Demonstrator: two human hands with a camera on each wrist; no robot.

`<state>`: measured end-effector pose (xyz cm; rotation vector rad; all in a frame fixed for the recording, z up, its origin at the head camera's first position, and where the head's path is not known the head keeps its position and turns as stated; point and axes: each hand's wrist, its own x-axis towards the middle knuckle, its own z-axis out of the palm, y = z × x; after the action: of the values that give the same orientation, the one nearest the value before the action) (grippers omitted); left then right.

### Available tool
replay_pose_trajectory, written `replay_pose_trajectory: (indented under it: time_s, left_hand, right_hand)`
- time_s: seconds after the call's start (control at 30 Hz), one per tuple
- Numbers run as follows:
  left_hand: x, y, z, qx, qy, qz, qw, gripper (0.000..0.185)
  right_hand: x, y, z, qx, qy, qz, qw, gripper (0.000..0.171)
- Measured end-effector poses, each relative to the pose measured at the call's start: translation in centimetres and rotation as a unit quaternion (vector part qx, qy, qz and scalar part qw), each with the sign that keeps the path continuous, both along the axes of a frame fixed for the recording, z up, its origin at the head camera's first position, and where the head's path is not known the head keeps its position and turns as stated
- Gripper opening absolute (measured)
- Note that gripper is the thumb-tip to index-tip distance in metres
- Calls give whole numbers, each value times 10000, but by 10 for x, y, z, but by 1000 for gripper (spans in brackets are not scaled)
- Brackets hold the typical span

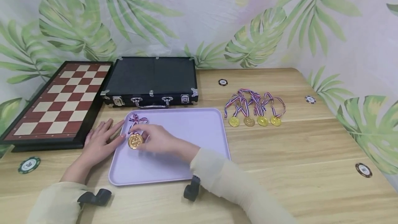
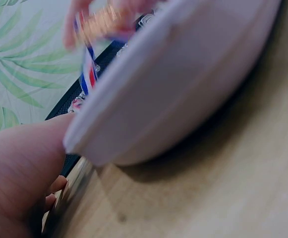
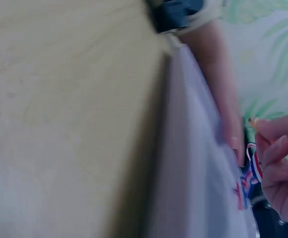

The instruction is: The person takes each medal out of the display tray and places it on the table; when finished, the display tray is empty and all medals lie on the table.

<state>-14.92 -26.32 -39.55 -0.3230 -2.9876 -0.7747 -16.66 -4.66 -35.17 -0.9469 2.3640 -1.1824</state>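
Over the left part of the lilac tray, my right hand pinches a bronze-coloured medal by its edge. A red, white and blue ribbon trails from the medal toward the tray's far left corner. In the right wrist view the thumb and fingers meet at the medal's rim, seen nearly edge-on. My left hand rests with spread fingers on the table at the tray's left side, fingertips right at the rim. It holds nothing.
Right of the tray lie several medals with tangled ribbons. A black case stands behind the tray, and a red-and-cream checkerboard is at the left. Poker chips lie about the table, including a green one and a black one.
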Motion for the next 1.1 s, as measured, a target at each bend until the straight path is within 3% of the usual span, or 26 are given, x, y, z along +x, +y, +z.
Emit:
replay_pose_trajectory:
  time_s: [0.13, 0.3, 0.63, 0.77, 0.97, 1.1]
  left_hand:
    - [-1, 1, 1, -41, -45, 27, 10000, 58]
    - [-2, 2, 1, 9, -48, -1, 10000, 58]
    - [-2, 3, 1, 48, -94, -36, 9999, 58]
    - [-1, 3, 0, 59, -100, -30, 9999, 58]
    - [0, 2, 1, 46, -104, -6, 9999, 58]
    - [0, 1, 2, 19, -103, 11, 9999, 57]
  right_hand:
    - [-6, 31, 18, -732, -545, 52, 9958, 57]
    - [-12, 74, 34, -1368, -1082, -130, 9846, 53]
    - [-14, 166, 59, -1608, -756, -823, 9806, 54]
    - [-11, 205, 70, -1939, -622, -1055, 9734, 49]
    - [-1, 262, 88, -2792, -316, -1387, 9496, 46]
    - [5, 297, 102, -3480, -189, -1278, 9285, 47]
